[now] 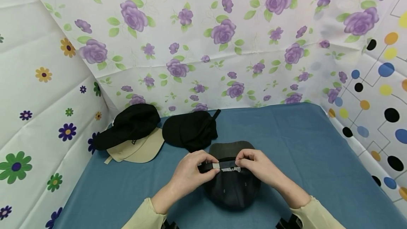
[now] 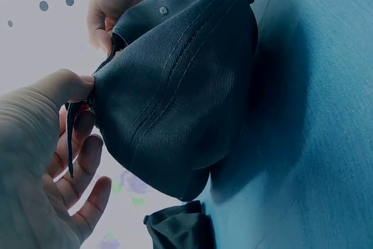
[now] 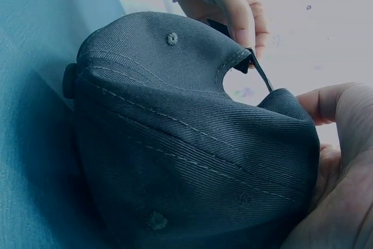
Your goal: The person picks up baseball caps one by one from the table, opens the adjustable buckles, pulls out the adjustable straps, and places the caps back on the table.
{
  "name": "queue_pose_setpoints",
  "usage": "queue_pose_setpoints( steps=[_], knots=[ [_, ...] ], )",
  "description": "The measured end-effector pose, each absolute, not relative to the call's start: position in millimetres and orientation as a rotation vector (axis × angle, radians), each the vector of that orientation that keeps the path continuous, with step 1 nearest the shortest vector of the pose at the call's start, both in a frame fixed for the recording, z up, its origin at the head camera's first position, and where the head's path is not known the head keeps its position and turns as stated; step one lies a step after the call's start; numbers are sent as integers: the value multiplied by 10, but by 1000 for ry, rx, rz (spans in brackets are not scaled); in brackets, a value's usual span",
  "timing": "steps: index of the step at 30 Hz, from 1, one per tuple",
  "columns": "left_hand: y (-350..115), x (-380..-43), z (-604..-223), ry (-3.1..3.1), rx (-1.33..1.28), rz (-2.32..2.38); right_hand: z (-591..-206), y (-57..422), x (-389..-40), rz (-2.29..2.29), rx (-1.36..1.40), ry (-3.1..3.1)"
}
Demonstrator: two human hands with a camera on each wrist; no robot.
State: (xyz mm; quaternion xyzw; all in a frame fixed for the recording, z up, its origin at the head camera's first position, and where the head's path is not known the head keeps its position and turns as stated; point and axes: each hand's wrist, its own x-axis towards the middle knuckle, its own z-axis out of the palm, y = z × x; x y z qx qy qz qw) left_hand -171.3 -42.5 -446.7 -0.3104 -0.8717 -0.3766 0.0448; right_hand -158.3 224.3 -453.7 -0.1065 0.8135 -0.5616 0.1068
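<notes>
A dark grey baseball cap stands on the blue cloth, crown toward me and brim on the far side. Across its rear opening runs an adjustable strap with a pale buckle. My left hand pinches the strap beside the buckle between thumb and forefinger; in the left wrist view the loose strap end hangs by those fingers. With thumb and fingertips, my right hand pinches the cap's edge at the strap's other end. The right wrist view shows the gap under the strap.
At the back left, a black cap lies over a beige cap. Another black cap, its strap sticking up, lies just behind my left hand. Blue cloth covers the table, with patterned curtains behind and at both sides.
</notes>
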Motion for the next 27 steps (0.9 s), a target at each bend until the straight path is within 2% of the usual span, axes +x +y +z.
queue_pose_setpoints(
  steps=[27],
  knots=[
    [-429, -1710, -4462, -2692, -924, -1144, -4516, 2330, -1561, -1670, -372, 2391]
  ],
)
